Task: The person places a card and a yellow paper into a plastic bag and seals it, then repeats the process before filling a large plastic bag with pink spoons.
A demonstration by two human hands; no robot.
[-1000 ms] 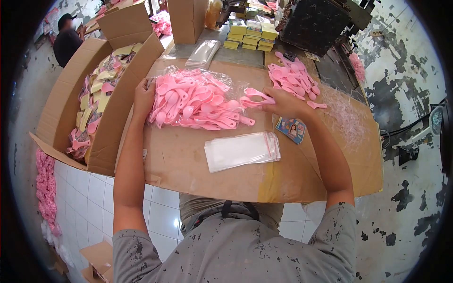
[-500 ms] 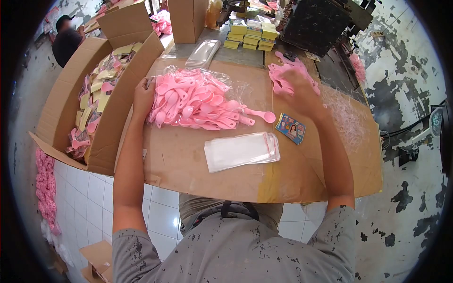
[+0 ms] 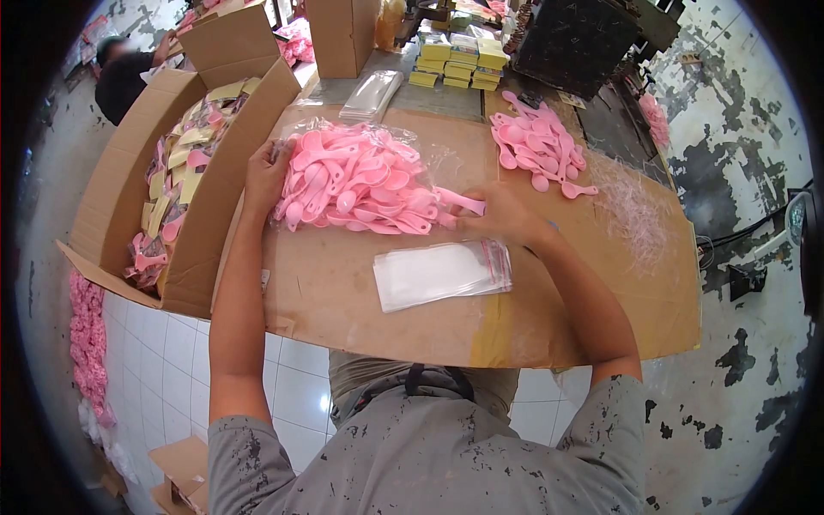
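Spoons [image 3: 360, 176] fill a bag [image 3: 402, 135] on the bench [image 3: 343, 292]; left hand [image 3: 269, 176] pinches 1 side, likely steadying it. Right hand [image 3: 502, 215] half-curls over a spoon [image 3: 457, 201] at the bag's other end, grip hidden from me.

A flattened cardboard sheet [image 3: 360, 322] covers the near part of the grey tabletop over there [image 3: 451, 105], with yellow tape [image 3: 488, 335] stuck on it closer to the person than the right hand [image 3: 502, 215]. Between that hand and the left hand [image 3: 268, 172] lies a clear bag of pink spoons [image 3: 360, 180]. Clear plastic sleeves [image 3: 433, 276] sit just nearer the person than the right hand; a loose heap of spoons [image 3: 536, 142] lies beyond it, a tangle of clear strips [image 3: 635, 215] to its right. Stacks of yellow-edged cards [image 3: 459, 58] stand well beyond both hands.
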